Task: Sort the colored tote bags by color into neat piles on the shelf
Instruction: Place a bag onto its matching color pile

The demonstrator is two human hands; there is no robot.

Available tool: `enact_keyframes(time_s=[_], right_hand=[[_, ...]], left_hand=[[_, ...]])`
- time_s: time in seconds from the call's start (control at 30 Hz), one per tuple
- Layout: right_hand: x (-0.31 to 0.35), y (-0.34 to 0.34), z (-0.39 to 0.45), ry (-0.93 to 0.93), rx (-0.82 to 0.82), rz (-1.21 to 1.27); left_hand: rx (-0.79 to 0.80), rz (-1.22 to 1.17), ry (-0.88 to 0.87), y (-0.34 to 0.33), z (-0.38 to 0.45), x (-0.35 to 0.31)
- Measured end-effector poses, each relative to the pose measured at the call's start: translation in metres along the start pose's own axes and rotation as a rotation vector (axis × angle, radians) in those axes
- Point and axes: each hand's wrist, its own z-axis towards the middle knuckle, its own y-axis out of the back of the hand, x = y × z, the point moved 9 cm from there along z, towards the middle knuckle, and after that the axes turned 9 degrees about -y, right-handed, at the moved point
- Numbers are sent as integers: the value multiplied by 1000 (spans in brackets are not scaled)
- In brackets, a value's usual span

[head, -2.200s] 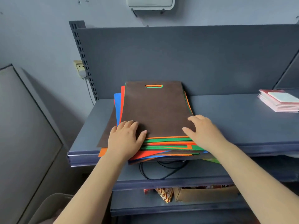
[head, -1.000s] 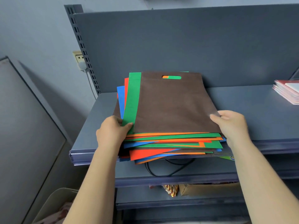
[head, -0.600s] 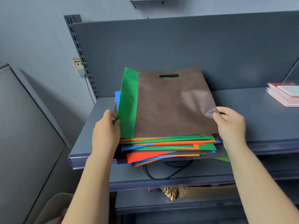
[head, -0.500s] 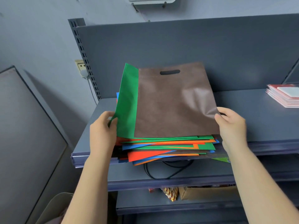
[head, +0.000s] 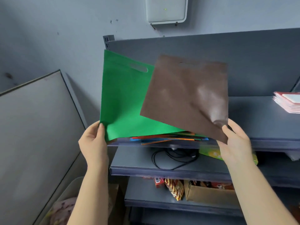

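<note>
So left hand (head: 93, 140) pinches green bag (head: 123, 101) at 9, right hand (head: 235, 140) pinches brown bag (head: 186, 95) at 3, fanned apart to split colors

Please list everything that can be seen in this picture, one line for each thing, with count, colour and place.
green flat fabric tote bag: one, green, lifted above the pile, left side.
brown flat fabric tote bag: one, brown, lifted, overlapping the green bag's right part.
pile of mixed coloured tote bags: count unclear, orange, blue, red, green edges, on the top shelf.
dark blue-grey metal shelf unit: one, several levels.
stack of red and white booklets: one stack, top shelf, far right.
coiled black cable: one, second shelf.
brown cardboard box: one, lower shelf.
white wall-mounted box: one, above the shelf.
left hand: grip on the green bag's lower corner.
right hand: grip on the brown bag's lower corner.
</note>
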Motion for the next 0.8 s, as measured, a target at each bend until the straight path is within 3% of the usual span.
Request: enact_keyframes(time_s=[0.13,0.23,0.33,0.6,0.8], right_hand=[[-2,11,-32,-122,167,253],[7,42,-57,-40,64,46],[15,56,-84,8,62,-131],[14,77,-148,-84,205,-101],[-5,42,-195,-181,422,-59]], left_hand=[[-79,-36,-11,38,-43,-21],[-142,-69,1,65,-82,-38],[-189,-89,33,92,-121,-51],[-270,-61,44,164,-199,-82],[-364,-66,-20,236,-217,-125]])
